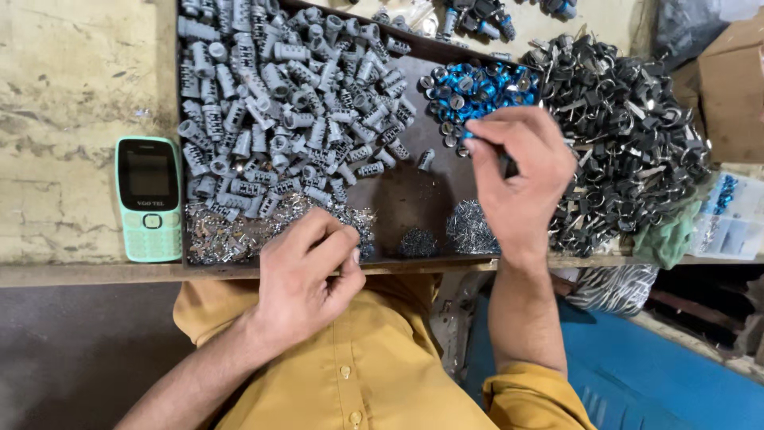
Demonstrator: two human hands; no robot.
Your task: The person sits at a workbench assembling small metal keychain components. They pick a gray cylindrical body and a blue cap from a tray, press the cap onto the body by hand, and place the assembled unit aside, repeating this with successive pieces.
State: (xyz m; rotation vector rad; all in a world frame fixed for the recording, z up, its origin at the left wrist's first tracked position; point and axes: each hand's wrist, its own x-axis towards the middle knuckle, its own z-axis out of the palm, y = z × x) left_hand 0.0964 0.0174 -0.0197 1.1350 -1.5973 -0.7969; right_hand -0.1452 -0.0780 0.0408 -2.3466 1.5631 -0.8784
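My left hand (306,271) rests at the front edge of a dark tray (414,199), fingers curled with thumb against forefinger; what is inside them is hidden. It lies over a heap of small shiny metal pieces (231,235). My right hand (521,175) hovers over the tray's right side. Its fingertips are pinched together beside a pile of blue round caps (477,87), and a small dark part (508,166) shows in its grip. A large pile of grey plastic cylinders (278,103) fills the tray's left half.
A heap of black-headed keys (629,135) lies right of the tray. Two small clumps of tiny metal bits (469,227) sit near the tray's front. A mint-green phone (149,199) lies to the left. At the far right are a cardboard box (728,87) and a clear plastic box (732,215).
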